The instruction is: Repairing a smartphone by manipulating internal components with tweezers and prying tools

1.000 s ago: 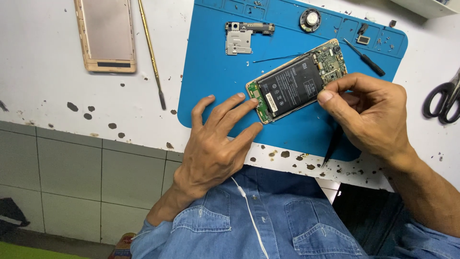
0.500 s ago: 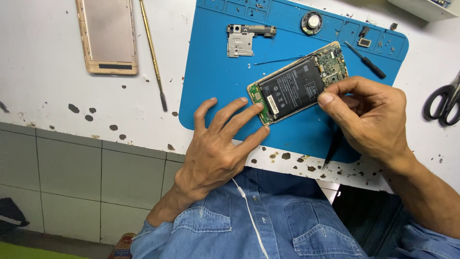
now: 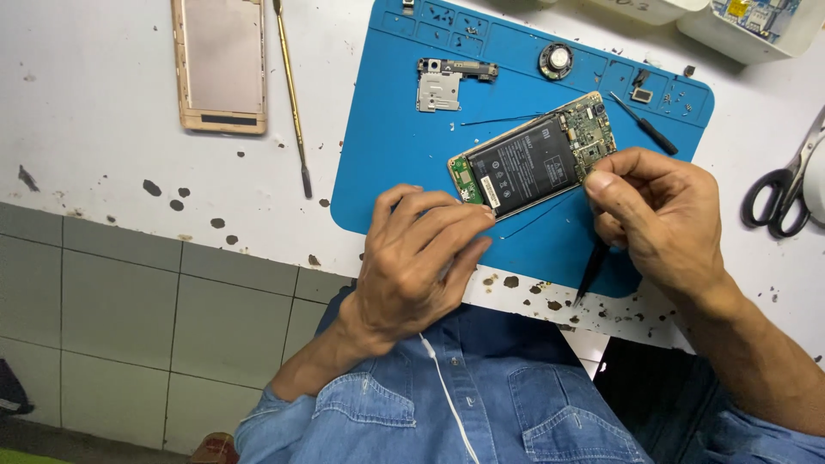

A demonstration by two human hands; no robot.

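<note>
A: Where does the phone (image 3: pixel 534 156) lie?

B: On the blue mat (image 3: pixel 404 146), tilted, near the mat's front edge, its back off so the black battery and green boards show. The mat sits toward the counter's (image 3: pixel 103 163) front edge.

A: And the left hand (image 3: pixel 418 258)?

B: It rests palm down at the mat's front edge, fingers stretched to the phone's lower end; the fingertips (image 3: pixel 481 215) touch that end, the grip loosely spread and pinching nothing.

A: The right hand (image 3: pixel 657 219)?

B: Its thumb and fingers are pressed together on a thin black tool (image 3: pixel 593 271), whose lower end pokes out below the palm. The thumb sits at the phone's upper corner, by the circuit board. Whether the tool's tip touches the board cannot be told.

A: What else lies about?

B: A metal plate (image 3: pixel 440 84) and a round speaker (image 3: pixel 556 60) near the mat's far edge, a small screwdriver (image 3: pixel 646 126) by its right edge. Left of the mat lie a gold cover (image 3: pixel 219 64) and a thin rod (image 3: pixel 290 90). Scissors (image 3: pixel 786 185) lie by the counter's right edge.
</note>
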